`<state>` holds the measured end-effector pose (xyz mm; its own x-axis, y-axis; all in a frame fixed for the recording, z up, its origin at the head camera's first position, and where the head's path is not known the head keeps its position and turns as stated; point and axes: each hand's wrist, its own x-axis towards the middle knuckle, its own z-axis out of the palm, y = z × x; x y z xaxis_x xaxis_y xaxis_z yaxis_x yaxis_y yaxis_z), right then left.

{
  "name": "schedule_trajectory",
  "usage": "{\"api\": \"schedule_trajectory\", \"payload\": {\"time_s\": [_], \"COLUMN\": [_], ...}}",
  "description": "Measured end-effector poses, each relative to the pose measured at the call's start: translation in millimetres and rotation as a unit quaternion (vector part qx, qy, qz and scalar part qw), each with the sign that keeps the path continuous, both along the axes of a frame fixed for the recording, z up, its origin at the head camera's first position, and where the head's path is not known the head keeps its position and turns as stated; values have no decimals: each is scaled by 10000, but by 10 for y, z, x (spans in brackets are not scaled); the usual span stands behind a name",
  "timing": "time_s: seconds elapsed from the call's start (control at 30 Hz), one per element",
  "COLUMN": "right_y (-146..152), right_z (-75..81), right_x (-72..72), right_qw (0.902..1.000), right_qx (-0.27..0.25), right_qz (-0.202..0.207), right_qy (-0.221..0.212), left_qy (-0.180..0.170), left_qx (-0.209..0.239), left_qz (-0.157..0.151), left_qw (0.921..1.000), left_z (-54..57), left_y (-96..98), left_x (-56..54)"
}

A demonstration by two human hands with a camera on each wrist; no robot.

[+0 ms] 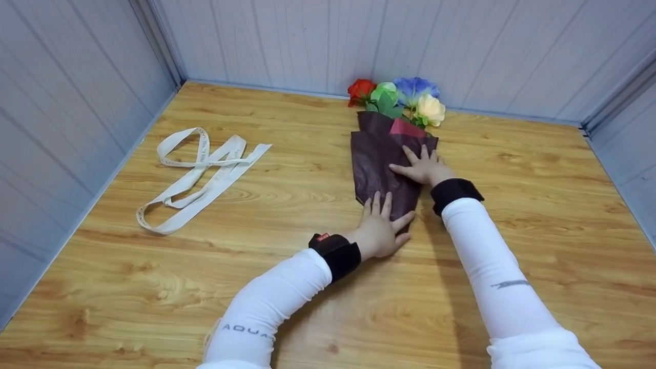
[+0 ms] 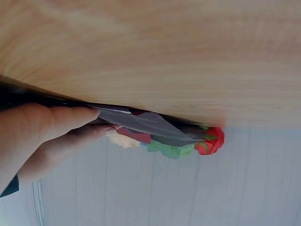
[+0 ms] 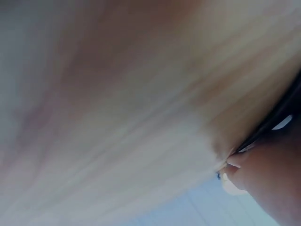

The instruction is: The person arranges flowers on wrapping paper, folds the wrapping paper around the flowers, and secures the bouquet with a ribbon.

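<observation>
A bouquet wrapped in dark maroon paper (image 1: 376, 159) lies on the table, its blooms toward the back wall. Out of the wrap show a red rose (image 1: 361, 91), a green flower (image 1: 384, 94), a blue flower (image 1: 416, 89) and a cream flower (image 1: 430, 109). My left hand (image 1: 379, 230) rests with spread fingers on the narrow lower end of the wrap. Higher up, on the right part of the paper, my right hand (image 1: 423, 166) lies flat, fingers spread. The left wrist view shows the wrap (image 2: 150, 126) edge-on under the fingers; the right wrist view is blurred.
A white printed ribbon (image 1: 189, 179) lies in loose loops on the left of the wooden table (image 1: 287, 184). Pale panelled walls (image 1: 287, 41) stand at the back and both sides, with the flower heads close to the back one.
</observation>
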<state>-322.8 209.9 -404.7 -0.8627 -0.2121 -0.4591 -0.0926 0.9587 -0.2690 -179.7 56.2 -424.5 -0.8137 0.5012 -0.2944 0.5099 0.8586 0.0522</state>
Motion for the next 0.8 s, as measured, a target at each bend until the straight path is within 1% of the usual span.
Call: {"api": "schedule_trajectory", "payload": {"time_s": [0.2, 0.3, 0.43, 0.63, 0.8], "right_y": [84, 70, 52, 33, 53], "right_z": [-10, -18, 0, 9, -2], "right_x": [-59, -79, -75, -22, 41], "right_qw": [10000, 10000, 9995, 9989, 9981], "right_qx": [-23, -17, 120, 209, 315], "right_qz": [22, 63, 131, 161, 226], "right_qy": [-3, 66, 249, 391, 484], "left_qy": [-13, -40, -67, -121, -112], "left_qx": [68, 124, 177, 181, 102], "left_qz": [-16, 41, 92, 57, -39], "left_qw": [10000, 9999, 9998, 9997, 9999], "left_z": [3, 3, 28, 56, 58], "left_y": [-2, -23, -46, -76, -85], "left_x": [5, -2, -7, 16, 54]}}
